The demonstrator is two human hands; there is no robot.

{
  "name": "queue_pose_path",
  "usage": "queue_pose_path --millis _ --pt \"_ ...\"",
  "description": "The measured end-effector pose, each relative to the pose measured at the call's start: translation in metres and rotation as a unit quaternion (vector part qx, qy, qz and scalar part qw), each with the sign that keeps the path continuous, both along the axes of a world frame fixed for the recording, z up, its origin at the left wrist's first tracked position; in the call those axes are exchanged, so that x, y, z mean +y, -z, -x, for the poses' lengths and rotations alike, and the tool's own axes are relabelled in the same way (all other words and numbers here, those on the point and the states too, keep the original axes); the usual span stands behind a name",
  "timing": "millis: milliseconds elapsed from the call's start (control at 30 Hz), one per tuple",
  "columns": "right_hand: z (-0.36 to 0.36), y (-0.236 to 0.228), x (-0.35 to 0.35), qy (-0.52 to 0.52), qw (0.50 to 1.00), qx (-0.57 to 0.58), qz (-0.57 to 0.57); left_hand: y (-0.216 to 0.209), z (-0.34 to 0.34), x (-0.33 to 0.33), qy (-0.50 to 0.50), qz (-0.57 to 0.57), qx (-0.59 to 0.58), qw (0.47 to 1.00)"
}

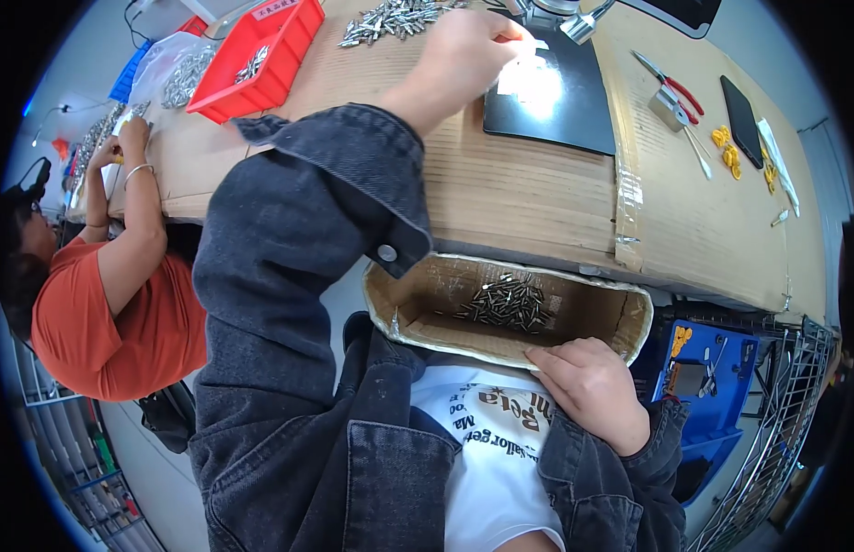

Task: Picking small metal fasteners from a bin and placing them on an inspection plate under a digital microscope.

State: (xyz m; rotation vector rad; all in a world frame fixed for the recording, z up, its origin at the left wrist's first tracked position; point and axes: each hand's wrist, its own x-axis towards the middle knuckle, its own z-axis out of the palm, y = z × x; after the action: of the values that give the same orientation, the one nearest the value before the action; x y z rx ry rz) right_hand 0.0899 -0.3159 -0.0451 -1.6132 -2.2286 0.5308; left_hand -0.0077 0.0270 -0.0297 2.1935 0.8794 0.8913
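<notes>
Left hand (468, 63) in the glare, right hand (597, 391) on the cardboard box (404, 294)

Stretched out over the black mat (546, 133), toward the far edge of the worktop (519, 198), my left hand has its fingers drawn in toward a pinch; with the light so bright there, I can't tell whether they have closed on a piece. My right hand lies loosely over the box's rim, fingers extended, gripping nothing that I can see. The box sits just below the worktop's near edge.

Small metal fittings lie in three places: a dark pile (510, 305) on the box floor, a heap (390, 22) toward the worktop's far edge, and a few (254, 64) in the red bin (211, 97), left of that heap.

I'd judge the work partway along: plenty sit in the box, and plenty lie in the heap. Which are finished and which are waiting, I can't tell.

Toward the worktop's right edge, red-handled pliers (684, 99) and a black phone (741, 120) lie apart from both hands.
</notes>
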Motion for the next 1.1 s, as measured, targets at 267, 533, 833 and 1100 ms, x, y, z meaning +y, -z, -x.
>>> queue_pose_path --millis 267,533,833,1100 --pt "-0.003 0.001 0.002 0.003 1.0 0.007 0.009 0.012 -0.016 0.002 -0.035 -0.017 -0.005 0.999" --pt "-0.005 -0.004 0.004 -0.005 0.999 -0.016 0.034 -0.021 -0.007 -0.03 -0.033 0.0 -0.003 0.999" --pt "0.0 -0.005 0.005 0.023 0.998 -0.054 -0.01 -0.025 -0.002 -0.04 -0.056 0.086 -0.045 0.994" --pt "-0.002 -0.006 0.006 -0.015 0.999 -0.016 0.046 -0.063 0.041 -0.15 0.256 -0.04 0.262 0.93"
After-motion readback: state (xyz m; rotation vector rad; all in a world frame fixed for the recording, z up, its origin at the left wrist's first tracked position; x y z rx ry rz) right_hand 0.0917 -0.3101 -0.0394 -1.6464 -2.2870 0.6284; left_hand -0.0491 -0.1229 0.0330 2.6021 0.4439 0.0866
